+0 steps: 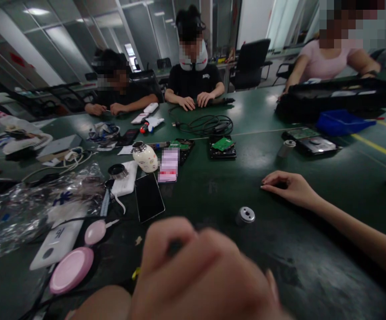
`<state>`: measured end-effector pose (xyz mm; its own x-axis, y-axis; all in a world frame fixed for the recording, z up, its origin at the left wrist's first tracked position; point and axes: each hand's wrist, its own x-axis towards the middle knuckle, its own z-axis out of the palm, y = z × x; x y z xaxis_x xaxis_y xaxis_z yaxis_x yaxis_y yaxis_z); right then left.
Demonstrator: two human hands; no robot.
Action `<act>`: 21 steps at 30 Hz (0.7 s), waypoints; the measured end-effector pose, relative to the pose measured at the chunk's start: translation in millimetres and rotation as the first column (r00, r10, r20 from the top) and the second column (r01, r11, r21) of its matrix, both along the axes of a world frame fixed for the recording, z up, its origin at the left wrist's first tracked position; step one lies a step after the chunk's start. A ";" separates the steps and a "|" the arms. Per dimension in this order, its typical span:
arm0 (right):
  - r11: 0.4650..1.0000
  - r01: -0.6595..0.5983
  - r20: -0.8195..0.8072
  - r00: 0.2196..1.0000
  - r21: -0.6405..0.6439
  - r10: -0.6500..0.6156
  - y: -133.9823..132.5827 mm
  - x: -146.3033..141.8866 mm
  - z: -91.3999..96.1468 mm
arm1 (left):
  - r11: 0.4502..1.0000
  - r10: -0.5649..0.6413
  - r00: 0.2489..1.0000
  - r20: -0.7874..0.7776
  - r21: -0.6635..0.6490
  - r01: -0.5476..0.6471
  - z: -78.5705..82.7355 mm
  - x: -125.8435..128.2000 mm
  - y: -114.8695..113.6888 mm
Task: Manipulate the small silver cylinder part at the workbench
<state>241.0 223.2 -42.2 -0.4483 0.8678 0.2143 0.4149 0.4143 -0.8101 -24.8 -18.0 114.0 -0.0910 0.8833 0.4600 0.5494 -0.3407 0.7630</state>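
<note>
Silver round metal cap (245, 215) lies loose on the dark green table (312, 249), between the hands and not yet picked up. Right hand (289, 187) rests near it, fingertips bent to the tabletop, gripping nothing visible. Left hand (199, 266) (blurred, close to the camera) is curled into a fist; I cannot tell whether it encloses anything. Flat black smartphone (149, 197) lies further left.

Bare green desk (296, 266) is lying open in front of the right hand (289, 186), with only a small metal cylinder (245, 215) standing in it, while a black phone (149, 197), pink discs (71, 269) and crumpled plastic (39, 200) are crowding the left side.
</note>
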 end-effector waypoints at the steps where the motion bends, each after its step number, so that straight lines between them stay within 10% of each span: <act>1: 1.000 0.018 -0.033 0.999 -0.013 -0.018 -0.2 -0.9 1.2 | 0.997 -0.020 0.996 -0.086 0.070 0.026 7.3 4.1 18.6; 6: 0.991 0.082 -0.363 0.925 -0.102 -0.114 -24.1 -20.1 28.5 | 0.989 -0.009 0.999 0.044 0.148 0.003 -40.1 21.4 75.7; 12: 0.974 -0.201 -0.357 0.906 0.107 0.226 -81.8 -54.3 62.3 | 0.969 -0.178 0.984 -0.001 -0.175 0.175 -128.4 42.4 79.1; 21: 0.936 -0.251 -0.271 0.910 0.245 0.315 -93.1 -57.5 60.7 | 0.953 -0.186 0.982 0.025 -0.237 0.187 -134.3 39.3 80.9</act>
